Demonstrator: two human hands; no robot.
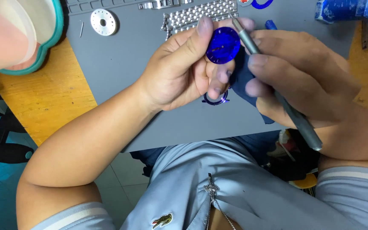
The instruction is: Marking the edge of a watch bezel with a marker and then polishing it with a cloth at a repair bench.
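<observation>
Grey mat (120, 64) on orange wooden table (43, 98), pale tiled floor (120, 174)

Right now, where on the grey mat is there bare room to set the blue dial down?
Bare mat lies left of the left hand, below the silver disc. Crowded: the far edge with the metal bracelet, and under the hands, where a blue ring sits.

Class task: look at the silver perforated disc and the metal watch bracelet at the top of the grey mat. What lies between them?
In the head view, only bare grey mat separates the silver disc from the watch bracelet.
</observation>
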